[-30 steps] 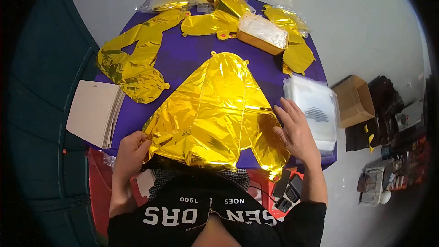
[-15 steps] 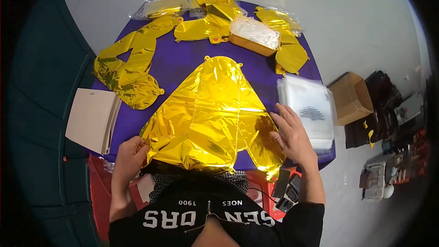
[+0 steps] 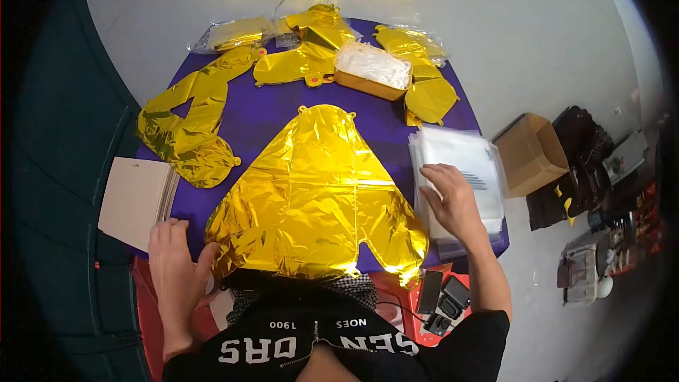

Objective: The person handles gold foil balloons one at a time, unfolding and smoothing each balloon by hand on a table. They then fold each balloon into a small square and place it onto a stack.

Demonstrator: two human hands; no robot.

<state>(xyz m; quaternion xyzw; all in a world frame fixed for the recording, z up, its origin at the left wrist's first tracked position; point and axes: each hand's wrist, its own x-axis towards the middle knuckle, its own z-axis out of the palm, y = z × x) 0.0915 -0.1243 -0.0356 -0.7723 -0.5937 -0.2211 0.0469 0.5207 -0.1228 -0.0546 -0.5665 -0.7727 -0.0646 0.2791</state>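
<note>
Head view, looking down on a table under a purple cover.

Item 1: large gold foil balloon, deflated, lying flat at the near middle of the table; its near edge overhangs toward the person's black jacket. Neither hand is on it.

Item 2: left hand, fingers spread and empty, at the near left table edge, just beside the balloon's left corner and next to a stack of white cards.

Item 3: right hand, fingers loosely open, resting flat on a stack of clear plastic bags at the right of the table; whether it pinches a bag cannot be told.

Item 4: second gold foil balloon, flat, far left.

Item 5: further gold foil pieces and a wrapped packet along the far edge.

Item 6: tan tray with white contents, far middle.

Item 7: open cardboard box on the floor, right of the table.
</note>
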